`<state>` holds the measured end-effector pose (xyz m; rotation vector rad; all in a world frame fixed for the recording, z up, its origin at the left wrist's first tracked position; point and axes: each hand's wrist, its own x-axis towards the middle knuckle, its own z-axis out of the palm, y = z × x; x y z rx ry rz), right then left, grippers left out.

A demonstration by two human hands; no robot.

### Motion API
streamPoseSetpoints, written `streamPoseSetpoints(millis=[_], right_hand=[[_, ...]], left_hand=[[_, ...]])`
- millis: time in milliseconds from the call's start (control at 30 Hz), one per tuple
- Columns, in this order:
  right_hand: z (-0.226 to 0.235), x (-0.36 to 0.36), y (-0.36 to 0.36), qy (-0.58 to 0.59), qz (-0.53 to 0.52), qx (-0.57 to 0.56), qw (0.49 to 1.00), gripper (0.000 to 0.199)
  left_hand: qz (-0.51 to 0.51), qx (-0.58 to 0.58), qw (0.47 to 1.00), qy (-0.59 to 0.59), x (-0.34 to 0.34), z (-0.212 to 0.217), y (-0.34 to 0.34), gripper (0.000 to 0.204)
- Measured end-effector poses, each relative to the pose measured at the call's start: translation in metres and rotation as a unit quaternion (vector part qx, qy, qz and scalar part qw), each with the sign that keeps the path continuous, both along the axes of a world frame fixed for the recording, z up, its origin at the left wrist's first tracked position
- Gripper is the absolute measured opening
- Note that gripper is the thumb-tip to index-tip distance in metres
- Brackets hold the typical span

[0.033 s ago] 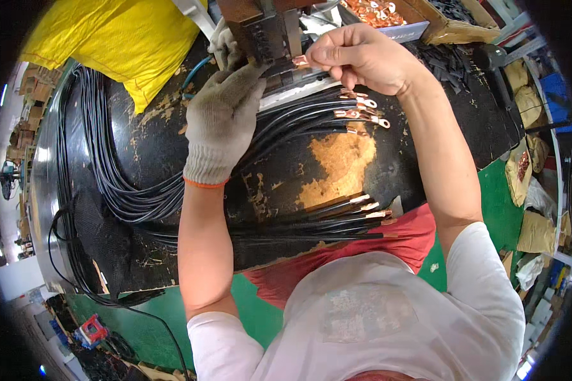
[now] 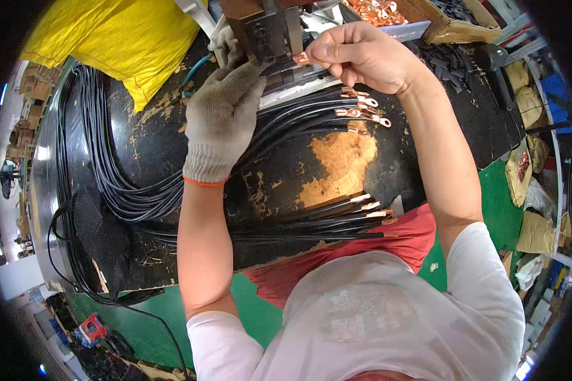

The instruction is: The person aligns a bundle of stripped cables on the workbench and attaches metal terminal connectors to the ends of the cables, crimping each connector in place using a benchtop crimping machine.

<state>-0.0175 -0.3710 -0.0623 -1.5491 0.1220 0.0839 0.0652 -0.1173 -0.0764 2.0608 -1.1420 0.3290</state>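
Observation:
A copper cable lug (image 2: 301,58) is pinched between the thumb and fingers of my bare right hand (image 2: 356,54), at the right side of a dark metal press (image 2: 264,35). My left hand (image 2: 225,108), in a grey knit glove, closes on a black cable at the press's left side; most of that cable is hidden by the glove and the press. Below the press lies a bundle of black cables (image 2: 286,125), several with copper lugs (image 2: 368,114) on their right ends. Nearer to me rest more black cables (image 2: 299,227) with bare copper ends.
A yellow woven sack (image 2: 127,44) lies at the back left. Behind the right hand stand a box of copper lugs (image 2: 403,32) and a carton of black pieces (image 2: 470,32). Loose black strips (image 2: 448,66) lie on the worn black table (image 2: 400,165). A glove (image 2: 224,44) sits beside the press.

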Motion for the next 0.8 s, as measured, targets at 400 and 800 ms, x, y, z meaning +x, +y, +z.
streamPoseSetpoints(millis=[400,800], right_hand=[[-0.007,0.013,0.007,0.036,-0.077,0.153,0.985,0.016],[-0.015,0.016,0.010,0.015,-0.133,0.156,0.979,0.012]], left_hand=[[-0.010,0.008,0.991,-0.131,0.018,-0.012,0.002,0.023],[0.029,0.019,0.996,-0.083,0.008,-0.007,-0.004,0.022]])
